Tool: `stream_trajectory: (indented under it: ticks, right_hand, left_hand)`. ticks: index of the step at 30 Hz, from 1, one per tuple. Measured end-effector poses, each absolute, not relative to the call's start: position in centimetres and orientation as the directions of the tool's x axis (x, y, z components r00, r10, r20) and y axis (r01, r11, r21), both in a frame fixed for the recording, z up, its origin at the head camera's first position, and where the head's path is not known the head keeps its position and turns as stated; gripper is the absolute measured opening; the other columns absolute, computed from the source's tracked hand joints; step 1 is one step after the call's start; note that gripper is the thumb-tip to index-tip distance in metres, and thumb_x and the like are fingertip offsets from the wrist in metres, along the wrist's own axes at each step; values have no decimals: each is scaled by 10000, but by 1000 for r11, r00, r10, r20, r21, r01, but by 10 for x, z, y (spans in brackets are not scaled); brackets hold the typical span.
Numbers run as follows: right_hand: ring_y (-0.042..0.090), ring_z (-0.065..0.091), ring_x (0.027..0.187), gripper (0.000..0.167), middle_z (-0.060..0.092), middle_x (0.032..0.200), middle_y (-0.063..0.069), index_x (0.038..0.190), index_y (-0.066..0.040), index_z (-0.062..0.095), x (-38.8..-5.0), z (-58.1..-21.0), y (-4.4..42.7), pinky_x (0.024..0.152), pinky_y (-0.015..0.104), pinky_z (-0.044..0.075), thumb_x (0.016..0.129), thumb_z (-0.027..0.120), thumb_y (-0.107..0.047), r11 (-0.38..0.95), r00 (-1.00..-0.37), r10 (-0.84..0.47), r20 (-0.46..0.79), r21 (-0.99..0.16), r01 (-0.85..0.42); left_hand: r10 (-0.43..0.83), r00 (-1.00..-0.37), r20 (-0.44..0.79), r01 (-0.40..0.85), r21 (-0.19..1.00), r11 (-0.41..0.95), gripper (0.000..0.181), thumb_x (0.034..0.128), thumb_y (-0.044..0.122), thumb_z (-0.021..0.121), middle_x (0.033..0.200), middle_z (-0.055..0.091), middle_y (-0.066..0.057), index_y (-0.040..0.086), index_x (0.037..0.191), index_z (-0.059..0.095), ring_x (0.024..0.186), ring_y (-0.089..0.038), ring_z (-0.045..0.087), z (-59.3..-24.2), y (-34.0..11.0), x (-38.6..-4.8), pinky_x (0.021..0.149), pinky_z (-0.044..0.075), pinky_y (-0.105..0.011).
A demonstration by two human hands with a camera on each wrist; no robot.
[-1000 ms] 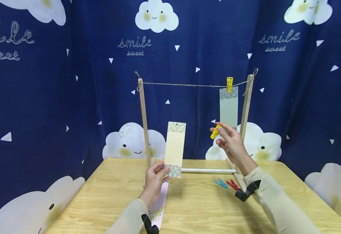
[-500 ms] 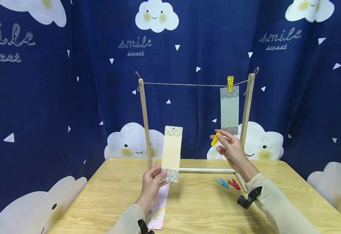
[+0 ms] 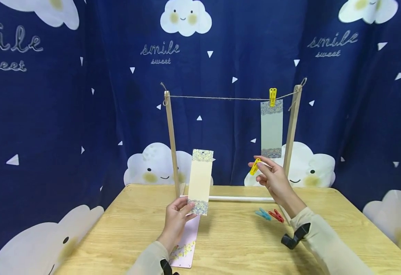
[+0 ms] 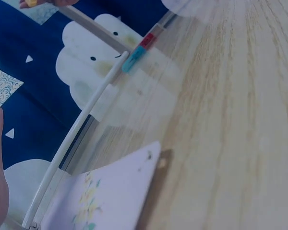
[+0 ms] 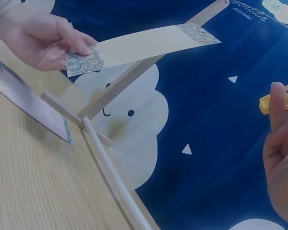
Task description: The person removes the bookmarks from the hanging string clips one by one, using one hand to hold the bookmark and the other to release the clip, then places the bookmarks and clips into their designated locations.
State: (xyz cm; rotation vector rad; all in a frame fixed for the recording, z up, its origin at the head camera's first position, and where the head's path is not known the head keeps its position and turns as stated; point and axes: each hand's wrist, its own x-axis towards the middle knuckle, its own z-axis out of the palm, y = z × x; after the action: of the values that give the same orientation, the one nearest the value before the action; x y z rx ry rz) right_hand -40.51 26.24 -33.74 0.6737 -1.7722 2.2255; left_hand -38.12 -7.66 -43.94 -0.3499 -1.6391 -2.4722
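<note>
On table (image 3: 238, 244), red clip (image 3: 276, 215), pink card (image 3: 189, 237) part-hidden by left hand (image 3: 175, 219)

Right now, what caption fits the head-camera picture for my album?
Left hand holds a cream card, right hand a yellow clip.

Forward head view, tilted wrist views

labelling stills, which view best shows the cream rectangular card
Head view: the cream rectangular card faces the camera nearly whole, pinched by the left hand. The right wrist view shows it slanted; the left wrist view, only a cropped end.
</note>
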Motion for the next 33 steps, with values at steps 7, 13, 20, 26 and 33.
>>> stream_trajectory:
  ticks: [7, 13, 20, 26, 33]
  right_hand:
    - [109, 611, 630, 474, 727, 1195, 46, 1478, -71, 516, -402, -345, 265, 558, 179, 480, 1061, 622, -270, -211, -886, -102, 452, -881, -424]
    - [106, 608, 631, 436, 735, 1167, 19, 1468, -85, 532, -399, -351, 269, 559, 182, 487, 1068, 611, -241, -222, -890, -100, 446, -881, -417]
    - [96, 610, 624, 372, 738, 1150, 63, 1414, -93, 580, -393, -367, 275, 554, 163, 504, 1064, 617, -212, -236, -881, -62, 468, -865, -443]
    - [92, 600, 611, 352, 750, 1105, 39, 1408, -49, 573, -390, -382, 275, 547, 157, 501, 1070, 593, -147, -275, -881, -69, 469, -857, -435]
    - [86, 620, 626, 401, 749, 1105, 32, 1430, -19, 548, -387, -386, 278, 556, 156, 506, 1067, 606, -180, -257, -883, -44, 468, -859, -443]
  left_hand:
    - [-6, -962, 275, 254, 879, -405, 265, 924, -69, 715, 1005, 705, -112, -115, 1172, 634, 859, -183, 692, -444, -78, -378, 728, 641, -339]
    - [3, -958, 287, 261, 878, -401, 258, 925, -70, 699, 1037, 694, -120, -88, 1176, 645, 875, -194, 692, -445, -77, -374, 716, 638, -322]
    - [-17, -940, 341, 320, 862, -394, 275, 920, -43, 721, 1033, 695, -134, -121, 1168, 629, 869, -208, 703, -437, -79, -371, 721, 640, -330]
    - [-35, -959, 281, 270, 870, -413, 236, 909, -86, 713, 1009, 701, -131, -100, 1135, 645, 847, -223, 701, -441, -84, -367, 696, 641, -332]
    - [-27, -967, 254, 246, 902, -355, 295, 924, -60, 711, 1037, 696, -126, -131, 1191, 606, 869, -198, 694, -448, -89, -360, 709, 642, -344]
